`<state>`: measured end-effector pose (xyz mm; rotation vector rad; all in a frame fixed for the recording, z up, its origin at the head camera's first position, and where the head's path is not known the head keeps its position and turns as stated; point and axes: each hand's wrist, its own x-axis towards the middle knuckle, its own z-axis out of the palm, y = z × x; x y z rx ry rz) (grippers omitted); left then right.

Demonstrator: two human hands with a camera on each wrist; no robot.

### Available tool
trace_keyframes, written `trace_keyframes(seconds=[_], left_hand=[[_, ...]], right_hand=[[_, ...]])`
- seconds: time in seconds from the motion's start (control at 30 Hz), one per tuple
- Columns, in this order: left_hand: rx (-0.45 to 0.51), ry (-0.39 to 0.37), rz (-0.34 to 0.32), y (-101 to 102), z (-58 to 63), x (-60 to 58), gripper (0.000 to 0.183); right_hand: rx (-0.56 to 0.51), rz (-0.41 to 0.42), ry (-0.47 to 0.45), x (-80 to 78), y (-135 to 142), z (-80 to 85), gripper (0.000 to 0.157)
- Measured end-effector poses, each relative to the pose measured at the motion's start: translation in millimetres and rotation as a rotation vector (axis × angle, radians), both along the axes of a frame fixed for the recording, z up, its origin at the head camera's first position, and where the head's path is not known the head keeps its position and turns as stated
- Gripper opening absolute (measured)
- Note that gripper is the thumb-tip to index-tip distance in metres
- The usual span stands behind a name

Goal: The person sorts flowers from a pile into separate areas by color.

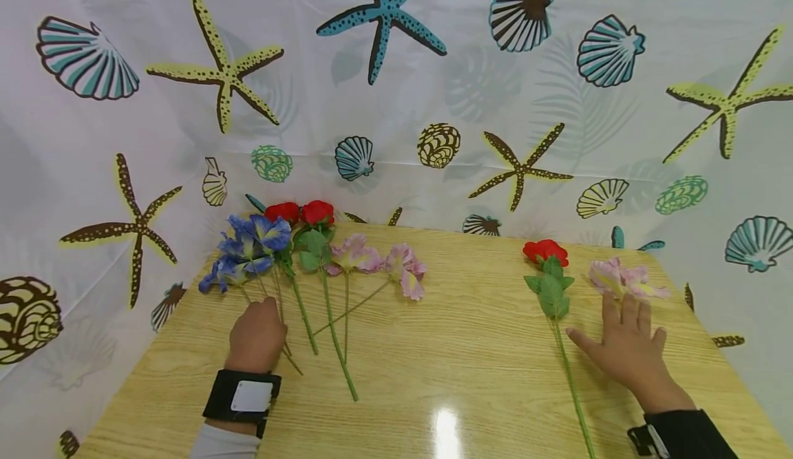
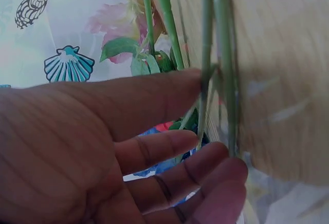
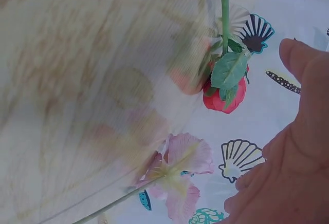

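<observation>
At the left, my left hand (image 1: 257, 335) is low over thin green stems (image 2: 206, 34) below a cluster of blue artificial irises (image 1: 250, 242). In the left wrist view its thumb and fingers are bent with a gap between them, their tips at the stems. My right hand (image 1: 632, 349) spreads its fingers flat just below a pink iris (image 1: 622, 279); whether the fingertips touch it I cannot tell. To the left of its thumb lies a red rose (image 1: 545, 252) with a long leafy stem, also in the right wrist view.
Beside the blue irises lie two red roses (image 1: 318, 213) and two pink irises (image 1: 353, 256), their stems partly crossing. All rest on a light wooden table (image 1: 458, 349). A white curtain (image 1: 396, 115) printed with starfish and shells hangs behind and at the sides.
</observation>
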<state>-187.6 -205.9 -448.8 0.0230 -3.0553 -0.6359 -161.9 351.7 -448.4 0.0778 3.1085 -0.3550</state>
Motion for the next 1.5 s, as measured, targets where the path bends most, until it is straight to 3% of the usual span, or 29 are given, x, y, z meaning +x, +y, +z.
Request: trace_keyframes(seconds=[0.07, 0.27, 0.47, 0.6, 0.73, 1.0, 1.23, 1.5], left_hand=[[0.013, 0.008, -0.001, -1.4, -2.2, -1.3, 0.009], [0.028, 0.048, 0.019, -4.1, -9.4, -3.9, 0.015], [0.043, 0.096, 0.047, -8.6, -11.9, -6.4, 0.033], [0.048, 0.130, 0.046, -12.0, -11.7, -6.7, 0.029], [0.045, 0.128, 0.055, -13.0, -9.5, -7.5, 0.020], [0.089, 0.093, 0.075, -12.0, -2.8, -7.7, 0.045], [0.121, 0.155, 0.091, -11.8, -0.2, -6.9, 0.048], [0.140, 0.155, 0.081, -8.8, 6.1, -9.4, 0.053]], right_hand=[[-0.010, -0.003, 0.005, 0.3, -0.7, -0.2, 0.109], [-0.073, -0.002, -0.009, 1.9, -3.9, -1.3, 0.106], [-0.100, -0.007, -0.018, 2.0, -5.4, -1.7, 0.104], [-0.115, 0.000, -0.031, 1.7, -6.7, -0.6, 0.103], [-0.131, 0.007, -0.021, 2.5, -7.8, -1.4, 0.102], [-0.132, 0.022, 0.027, 3.0, -10.1, -2.8, 0.100], [-0.135, 0.022, 0.037, 1.9, -9.4, -8.9, 0.100], [-0.174, 0.026, 0.049, 2.1, -13.8, -9.8, 0.097]])
